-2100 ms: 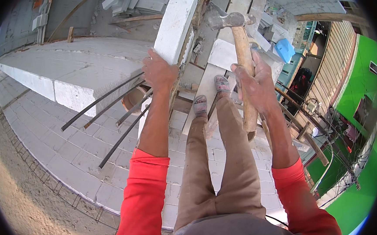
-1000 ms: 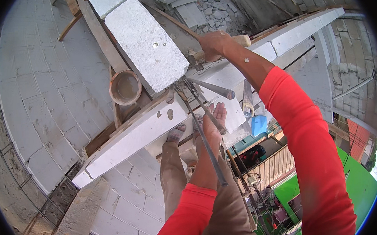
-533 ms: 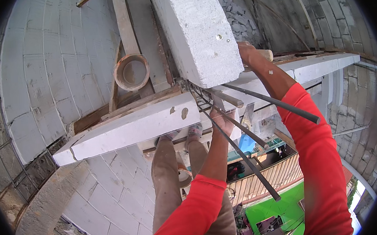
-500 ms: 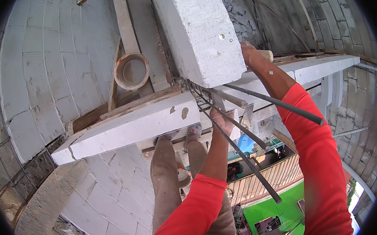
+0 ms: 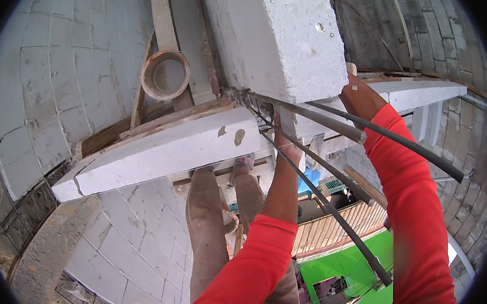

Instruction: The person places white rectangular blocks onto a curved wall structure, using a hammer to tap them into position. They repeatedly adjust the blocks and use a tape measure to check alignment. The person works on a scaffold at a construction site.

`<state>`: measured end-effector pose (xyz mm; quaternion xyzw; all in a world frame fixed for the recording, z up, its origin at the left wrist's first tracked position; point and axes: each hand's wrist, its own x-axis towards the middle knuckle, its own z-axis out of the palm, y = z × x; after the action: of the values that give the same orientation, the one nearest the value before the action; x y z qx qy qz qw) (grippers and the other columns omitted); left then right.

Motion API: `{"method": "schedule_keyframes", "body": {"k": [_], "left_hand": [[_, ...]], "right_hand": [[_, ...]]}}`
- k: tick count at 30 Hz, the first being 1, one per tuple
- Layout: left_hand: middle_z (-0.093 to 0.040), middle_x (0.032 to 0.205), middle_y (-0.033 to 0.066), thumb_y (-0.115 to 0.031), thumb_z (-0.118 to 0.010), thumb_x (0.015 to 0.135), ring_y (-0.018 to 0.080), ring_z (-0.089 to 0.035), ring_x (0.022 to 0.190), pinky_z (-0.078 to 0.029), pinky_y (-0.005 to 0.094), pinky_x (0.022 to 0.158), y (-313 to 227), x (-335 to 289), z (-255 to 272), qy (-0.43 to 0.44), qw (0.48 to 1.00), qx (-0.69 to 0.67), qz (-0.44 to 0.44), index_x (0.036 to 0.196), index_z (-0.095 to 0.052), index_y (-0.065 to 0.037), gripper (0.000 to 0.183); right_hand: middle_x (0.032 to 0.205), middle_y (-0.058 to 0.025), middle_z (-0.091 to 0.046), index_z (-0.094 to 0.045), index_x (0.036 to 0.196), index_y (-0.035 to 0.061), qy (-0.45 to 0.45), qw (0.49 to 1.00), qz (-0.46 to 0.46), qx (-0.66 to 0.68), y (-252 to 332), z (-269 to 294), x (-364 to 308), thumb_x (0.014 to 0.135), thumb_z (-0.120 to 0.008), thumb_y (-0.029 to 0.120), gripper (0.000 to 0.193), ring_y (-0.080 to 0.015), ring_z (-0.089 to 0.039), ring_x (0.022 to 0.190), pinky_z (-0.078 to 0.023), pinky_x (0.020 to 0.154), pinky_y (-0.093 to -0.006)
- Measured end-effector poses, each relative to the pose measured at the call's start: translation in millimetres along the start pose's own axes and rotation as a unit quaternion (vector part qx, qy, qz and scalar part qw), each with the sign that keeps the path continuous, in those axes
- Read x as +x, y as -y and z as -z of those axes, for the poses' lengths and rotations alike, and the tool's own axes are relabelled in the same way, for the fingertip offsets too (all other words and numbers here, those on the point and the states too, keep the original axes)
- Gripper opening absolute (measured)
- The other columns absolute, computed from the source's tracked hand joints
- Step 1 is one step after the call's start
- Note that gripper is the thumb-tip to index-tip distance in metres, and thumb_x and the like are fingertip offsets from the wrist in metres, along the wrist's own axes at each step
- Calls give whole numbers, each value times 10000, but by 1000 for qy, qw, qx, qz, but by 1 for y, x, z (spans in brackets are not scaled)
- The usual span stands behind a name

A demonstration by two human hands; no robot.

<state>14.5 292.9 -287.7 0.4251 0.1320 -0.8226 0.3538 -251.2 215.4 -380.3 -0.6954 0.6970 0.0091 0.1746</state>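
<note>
A tall white block (image 5: 312, 40) with a rough face rises in front of me. My right hand (image 5: 357, 92) is at its right side, partly hidden behind it. A beige rounded end (image 5: 352, 68) sticks out by that hand, seemingly of something it grips; the rest is hidden. Below the block, my left hand (image 5: 289, 147) reaches up behind the metal rods (image 5: 337, 204), against the end of the low block wall. Its fingers are mostly hidden. Several rods jut toward me from under and beside the tall block. The low white wall (image 5: 164, 152) runs to the left.
A round mortar-stained bucket (image 5: 165, 75) stands beyond the wall next to a wooden plank (image 5: 164, 22). The white block wall continues right (image 5: 420, 93). My feet (image 5: 243, 166) stand on a ledge high above a green surface (image 5: 350, 263) and a corrugated roof (image 5: 339, 227).
My view has shifted slightly. The tall block and the rod ends appear farther right against the wall. My right hand has moved right and lower in the picture; the left stays near the wall end.
</note>
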Motion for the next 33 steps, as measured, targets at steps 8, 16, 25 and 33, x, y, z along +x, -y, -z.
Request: {"method": "schedule_keyframes", "body": {"k": [8, 16, 25, 33], "left_hand": [[-418, 1566, 47, -834, -737, 742, 200, -411, 1426, -348, 408, 1226, 3, 22, 26, 60, 997, 28, -33, 1657, -239, -142, 1251], [-252, 1666, 120, -729, -993, 297, 298, -288, 1511, -256, 471, 1275, 4, 2, 13, 122, 979, 60, -152, 1698, 16, -107, 1835], [-170, 1712, 95, -771, -971, 284, 288, -237, 1552, -243, 496, 1301, -5, -4, -3, 81, 990, 30, -107, 1706, 52, -188, 1846], [-282, 1681, 60, -736, -835, 704, 258, -327, 1534, -327, 450, 1276, -4, -11, -5, 56, 991, 20, -120, 1691, -125, -198, 1330]], "right_hand": [[1178, -165, -769, -774, 1187, 95, 58, 998, -18, 4, 24, 30, 9, 918, -689, 269, 332, -332, -740, 1089, -580, 948, -437], [1165, -168, -772, -779, 1166, 80, 116, 992, -51, 3, 40, 63, 0, 890, -711, 267, 341, -335, -744, 1077, -583, 939, -441], [1151, -171, -776, -784, 1143, 63, 165, 984, -68, 0, 63, 92, 3, 858, -736, 264, 352, -339, -749, 1064, -586, 928, -445], [1137, -174, -780, -789, 1123, 48, 202, 976, -81, 1, 80, 111, 5, 830, -757, 262, 364, -342, -753, 1053, -589, 919, -448]]}}
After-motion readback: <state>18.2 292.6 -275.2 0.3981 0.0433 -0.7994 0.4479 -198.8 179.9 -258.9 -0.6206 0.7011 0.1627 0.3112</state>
